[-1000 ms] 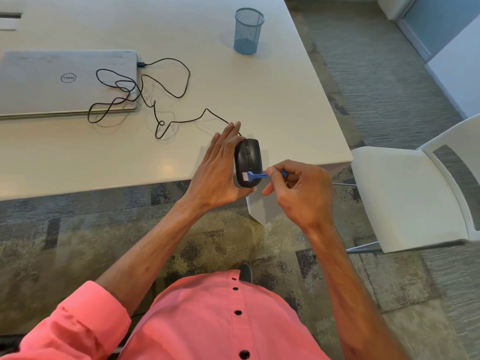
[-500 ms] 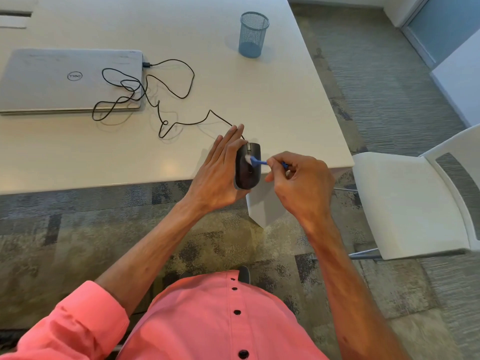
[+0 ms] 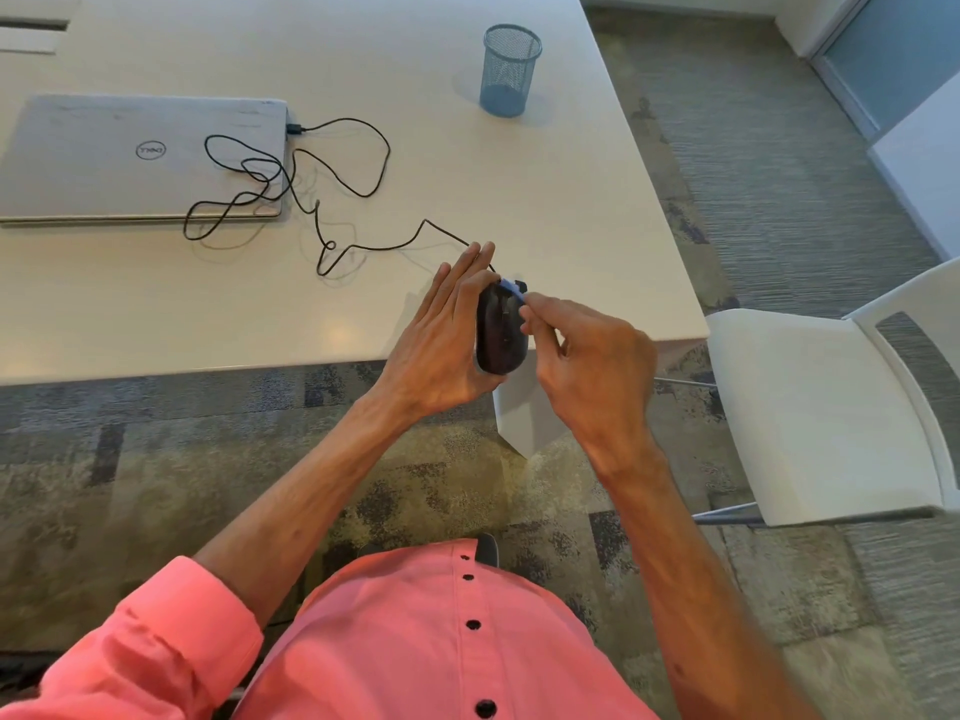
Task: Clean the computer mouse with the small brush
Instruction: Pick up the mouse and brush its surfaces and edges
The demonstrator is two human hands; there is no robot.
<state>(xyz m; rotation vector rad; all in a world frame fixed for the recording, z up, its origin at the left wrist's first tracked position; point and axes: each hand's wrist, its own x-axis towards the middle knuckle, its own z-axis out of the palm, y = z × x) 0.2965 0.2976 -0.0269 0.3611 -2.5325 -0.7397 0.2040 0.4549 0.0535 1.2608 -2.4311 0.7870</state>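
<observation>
- Computer mouse (image 3: 500,330), black and wired, lifted at centre frame just over the near edge of a white table (image 3: 571,200), long axis running up and down the picture.
- Left hand (image 3: 441,345) holding it from the left, fingers stretched almost straight along its side and pointing toward the top of the frame; thumb out of sight behind the mouse.
- Right hand (image 3: 592,356), immediately right of the mouse, pinching the handle of a small blue brush (image 3: 511,289) between thumb and forefinger, remaining fingers loosely curled.
- Brush head laid against the upper end of the mouse, beside the point where the cable leaves it; bristles too blurred to make out.
- Black cable (image 3: 363,189) trailing in loose loops across the tabletop toward the upper left, plugged into the side of a closed silver Dell laptop (image 3: 130,153), one loop lying on its lid.
- Blue mesh pen cup (image 3: 510,70) standing upright at top centre, well apart from the hands.
- White chair (image 3: 810,407) at right, on patterned grey carpet (image 3: 156,485).
- Coral button-front shirt (image 3: 415,641) filling the bottom of the frame, left sleeve rolled up the forearm.
</observation>
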